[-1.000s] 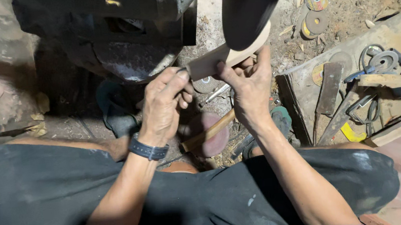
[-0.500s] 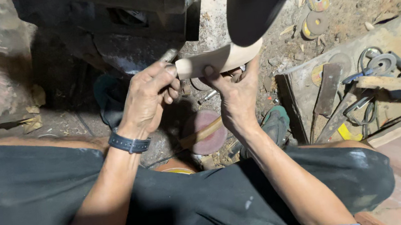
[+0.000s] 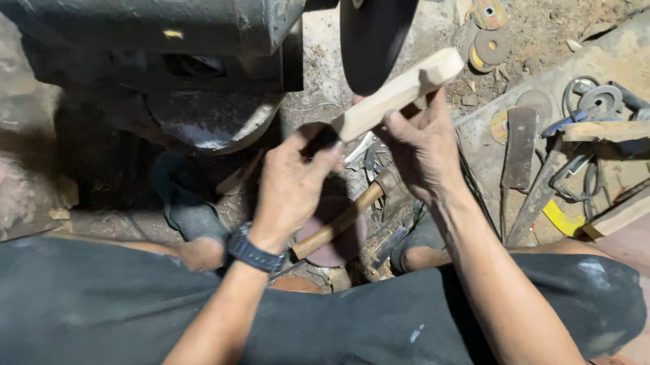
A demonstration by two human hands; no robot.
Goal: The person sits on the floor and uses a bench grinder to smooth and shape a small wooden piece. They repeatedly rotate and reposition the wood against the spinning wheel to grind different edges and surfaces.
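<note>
A pale shaped piece of wood (image 3: 400,92) is held in both hands, tilted up to the right, just below a dark grinding wheel (image 3: 372,26). My left hand (image 3: 292,182) grips its lower left end; a black wristband (image 3: 256,253) sits on that wrist. My right hand (image 3: 421,143) holds the wood from underneath near its middle. The wood's right end lies close beside the wheel's edge; I cannot tell whether they touch. The wheel belongs to a dark metal machine (image 3: 185,27) above my hands.
A wooden-handled hammer (image 3: 343,219) lies on the ground between my knees. Round abrasive discs (image 3: 489,29) lie in the dirt at upper right. Metal rings, flat blades and wooden strips (image 3: 629,131) clutter the right side. A dark sandal (image 3: 185,206) is at left.
Both hands have drawn the wood down and back from under the wheel, and its right end now sticks out to the right. The view has shifted slightly.
</note>
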